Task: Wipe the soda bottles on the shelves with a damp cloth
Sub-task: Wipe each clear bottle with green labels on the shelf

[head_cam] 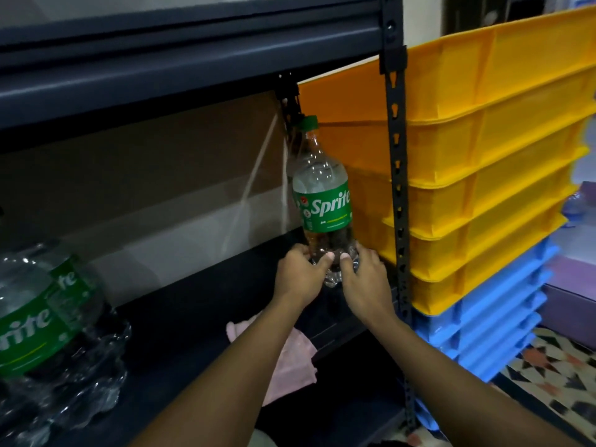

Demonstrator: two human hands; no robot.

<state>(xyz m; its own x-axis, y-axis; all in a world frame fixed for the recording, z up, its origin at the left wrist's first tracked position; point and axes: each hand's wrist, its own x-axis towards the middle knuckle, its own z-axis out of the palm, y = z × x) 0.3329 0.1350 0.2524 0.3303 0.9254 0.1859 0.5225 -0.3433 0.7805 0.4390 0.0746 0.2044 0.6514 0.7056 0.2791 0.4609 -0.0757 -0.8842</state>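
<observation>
Gripping low on the upright Sprite bottle point(324, 201), both hands had it. My left hand point(298, 275) was curled round the base from one side and my right hand point(364, 279) from the other, thumbs pressed on the clear plastic. The bottle stood between my palms, cap up under the beam. The pink cloth point(290, 359) lay loose just behind my left wrist, in neither hand, so I judged the wipe itself not yet begun.

To do it well, I'd have steadied the base with one hand, fetched the cloth with the other, and wiped from cap down past the label, turning as I went. A tall bottle like that looked quick to tip.

The dark shelf point(193, 317) ran under both hands. Yellow crates point(483, 156) were stacked right of my right hand, with blue crates point(483, 317) beneath them. A wrapped pack of Sprite bottles point(48, 317) sat well left of my left hand. The shelf post point(398, 188) stood just right of my right hand, and patterned floor tiles point(548, 366) showed beyond.
</observation>
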